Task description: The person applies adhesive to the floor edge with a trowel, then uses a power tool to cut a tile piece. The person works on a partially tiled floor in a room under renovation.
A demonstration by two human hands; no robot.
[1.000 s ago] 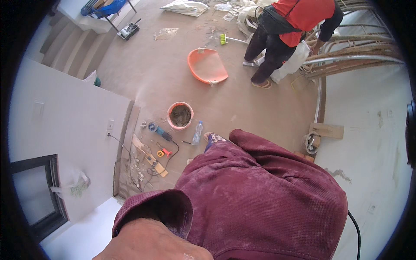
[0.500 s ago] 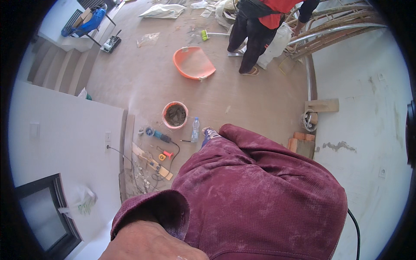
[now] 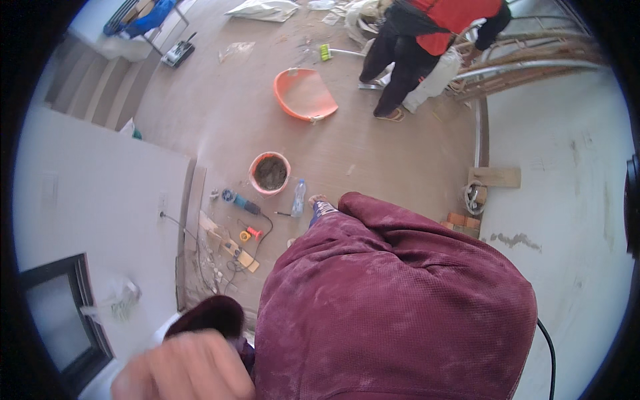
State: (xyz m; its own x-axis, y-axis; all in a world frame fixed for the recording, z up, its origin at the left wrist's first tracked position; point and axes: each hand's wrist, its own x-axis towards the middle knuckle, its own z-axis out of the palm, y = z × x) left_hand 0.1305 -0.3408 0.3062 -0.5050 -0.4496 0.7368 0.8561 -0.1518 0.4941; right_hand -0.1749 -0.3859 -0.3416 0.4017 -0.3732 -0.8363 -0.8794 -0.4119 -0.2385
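Note:
At the lower left, close to the camera, my left hand (image 3: 187,370) is raised and slightly blurred. Its fingers are curled with the knuckles showing, and whatever they may hold is hidden. Behind it gapes the dark opening of a maroon sleeve (image 3: 208,315). My right hand is not in view. Dusty maroon cloth (image 3: 393,307) covers my body and fills the lower middle. On the floor ahead stand a bucket (image 3: 270,173) of grey mortar and a plastic bottle (image 3: 299,198). An angle grinder (image 3: 241,201) lies left of them, beside a yellow tape measure (image 3: 245,235).
An orange tub (image 3: 305,95) rests farther out, with a green-headed broom (image 3: 325,53) beyond. A co-worker in red and black (image 3: 400,60) stands near a white sack (image 3: 437,75) and long poles (image 3: 533,70). Bricks (image 3: 465,221) sit by the right wall. Steps (image 3: 100,87) rise at left.
My left hand has moved left, and its knuckles now show where the back of the hand and wrist were. The view has shifted slightly. The co-worker stays by the sack.

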